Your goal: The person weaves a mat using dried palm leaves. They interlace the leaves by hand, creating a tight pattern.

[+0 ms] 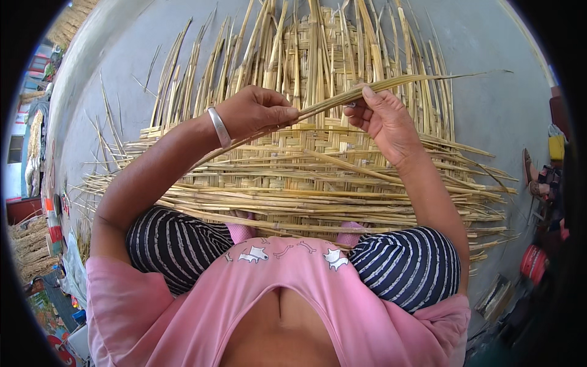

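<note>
My left hand, with a metal bangle at the wrist, pinches a long split reed stalk. From that grip the stalk slants up to the right and thins to a dry, wispy tip. My right hand pinches the same stalk farther along, thumb on top and fingers curled below. Its other end runs down to the left past my left wrist. Below both hands lies a partly woven reed mat, with loose strips lying crosswise near me and others fanning out lengthwise at the far side.
The mat lies on a grey concrete floor. Bundles of dry straw and assorted household items line the left rim. On the right are a person's foot in a sandal, a yellow container and a red round object.
</note>
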Demonstrator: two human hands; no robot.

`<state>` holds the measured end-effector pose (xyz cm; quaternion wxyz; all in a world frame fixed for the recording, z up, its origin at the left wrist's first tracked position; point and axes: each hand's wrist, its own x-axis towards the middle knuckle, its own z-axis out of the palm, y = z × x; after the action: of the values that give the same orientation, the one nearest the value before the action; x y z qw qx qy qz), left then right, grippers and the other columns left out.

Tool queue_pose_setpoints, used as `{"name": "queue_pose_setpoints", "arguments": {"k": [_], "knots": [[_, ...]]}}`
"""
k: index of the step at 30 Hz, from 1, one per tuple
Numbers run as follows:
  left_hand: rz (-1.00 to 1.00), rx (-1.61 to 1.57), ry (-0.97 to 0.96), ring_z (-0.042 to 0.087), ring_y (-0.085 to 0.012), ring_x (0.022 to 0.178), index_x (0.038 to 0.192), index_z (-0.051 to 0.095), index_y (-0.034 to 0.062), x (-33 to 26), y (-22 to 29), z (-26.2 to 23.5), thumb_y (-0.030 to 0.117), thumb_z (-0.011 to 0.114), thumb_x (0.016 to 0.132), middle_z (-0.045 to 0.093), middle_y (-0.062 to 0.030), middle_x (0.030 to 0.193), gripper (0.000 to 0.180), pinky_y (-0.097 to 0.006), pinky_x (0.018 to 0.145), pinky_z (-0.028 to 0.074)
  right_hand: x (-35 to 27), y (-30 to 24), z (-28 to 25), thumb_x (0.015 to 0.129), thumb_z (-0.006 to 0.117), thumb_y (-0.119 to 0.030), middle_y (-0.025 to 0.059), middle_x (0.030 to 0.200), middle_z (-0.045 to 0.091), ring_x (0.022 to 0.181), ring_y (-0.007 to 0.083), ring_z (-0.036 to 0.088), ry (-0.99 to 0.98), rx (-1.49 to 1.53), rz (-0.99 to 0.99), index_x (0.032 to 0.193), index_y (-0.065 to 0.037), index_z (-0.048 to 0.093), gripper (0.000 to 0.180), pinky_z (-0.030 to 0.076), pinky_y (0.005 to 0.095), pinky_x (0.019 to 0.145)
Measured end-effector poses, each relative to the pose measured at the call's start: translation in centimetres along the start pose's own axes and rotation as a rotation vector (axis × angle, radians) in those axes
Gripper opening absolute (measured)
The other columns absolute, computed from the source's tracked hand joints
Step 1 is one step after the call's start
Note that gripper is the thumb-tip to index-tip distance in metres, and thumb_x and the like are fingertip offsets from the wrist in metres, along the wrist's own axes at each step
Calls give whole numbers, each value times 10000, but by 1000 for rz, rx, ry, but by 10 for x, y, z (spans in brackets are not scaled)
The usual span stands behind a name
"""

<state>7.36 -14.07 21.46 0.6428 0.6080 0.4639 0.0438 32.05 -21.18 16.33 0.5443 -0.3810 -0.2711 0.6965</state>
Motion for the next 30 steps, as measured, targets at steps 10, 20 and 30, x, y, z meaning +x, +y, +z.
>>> {"name": "queue_pose_setpoints", "arguments": {"k": [10, 20, 30], "knots": [[-57, 110, -27, 481, -69, 523, 827, 617, 13, 13, -29, 37, 220, 676, 837, 570, -11, 630, 216, -218, 483, 395, -15, 65, -21, 879, 614, -211, 5, 784, 600, 671, 96, 594, 35, 274, 208, 1003, -39, 613, 212, 522, 236, 626], [-76, 221, -9, 409, -39, 472, 788, 548, 29, 15, -21, 62, 241, 636, 872, 495, 30, 572, 244, -207, 412, 310, -21, 91, -12, 824, 688, -262, 18, 737, 626, 630, 123, 615, 102, 193, 321, 843, -68, 615, 208, 509, 250, 542], [-116, 182, -101, 399, -32, 433, 758, 525, 41, -3, -15, 46, 224, 645, 863, 482, 27, 560, 244, -205, 387, 308, -11, 117, -45, 827, 678, -175, 4, 758, 601, 668, 102, 589, 346, 225, 389, 841, -90, 582, 129, 490, 218, 506]]}}
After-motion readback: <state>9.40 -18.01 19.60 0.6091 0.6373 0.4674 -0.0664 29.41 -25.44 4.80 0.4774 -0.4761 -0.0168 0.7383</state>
